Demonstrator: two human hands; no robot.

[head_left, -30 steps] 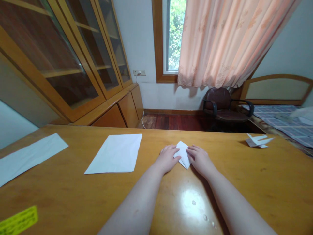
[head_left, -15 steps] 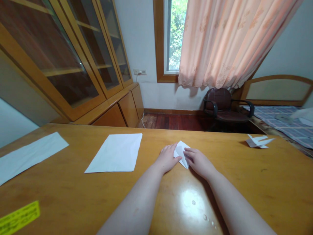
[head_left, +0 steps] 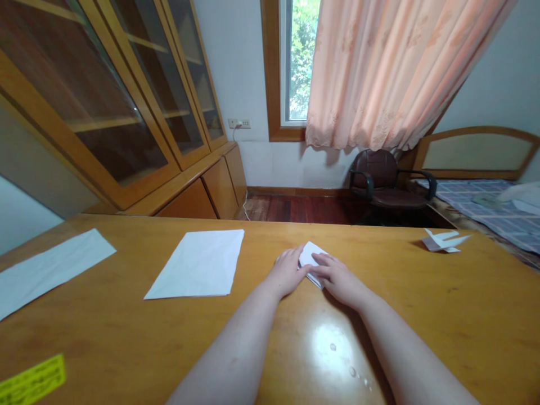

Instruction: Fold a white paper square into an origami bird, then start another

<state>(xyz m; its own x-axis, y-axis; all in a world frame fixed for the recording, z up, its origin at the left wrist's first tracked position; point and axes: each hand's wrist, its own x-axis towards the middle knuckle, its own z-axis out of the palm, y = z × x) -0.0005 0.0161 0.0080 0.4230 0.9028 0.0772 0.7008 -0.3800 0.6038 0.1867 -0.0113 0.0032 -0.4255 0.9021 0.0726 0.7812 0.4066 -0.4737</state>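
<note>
Between my hands, flat on the wooden table (head_left: 202, 343), lies a small piece of folded white paper (head_left: 309, 253). My left hand (head_left: 288, 272) grips its left edge, with the thumb reaching toward the near side. From the right, my right hand (head_left: 336, 275) holds it with fingers laid over the top, close to the left thumb. Part of the paper is hidden beneath the fingers. Left of my hands is a larger sheet of white paper (head_left: 198, 263). A folded paper crane (head_left: 442, 241) stands at the far right of the table.
A long white paper strip (head_left: 54, 270) lies at the table's left. Nearer me is a yellow label (head_left: 34, 382) with dark writing. Past the far edge are a glass-fronted cabinet (head_left: 169, 163), a brown armchair (head_left: 375, 171) and a bed (head_left: 485, 194).
A flap of the small paper that stood in view between my hands is now folded over. My right fingers have shifted left across the paper, close to my left thumb.
</note>
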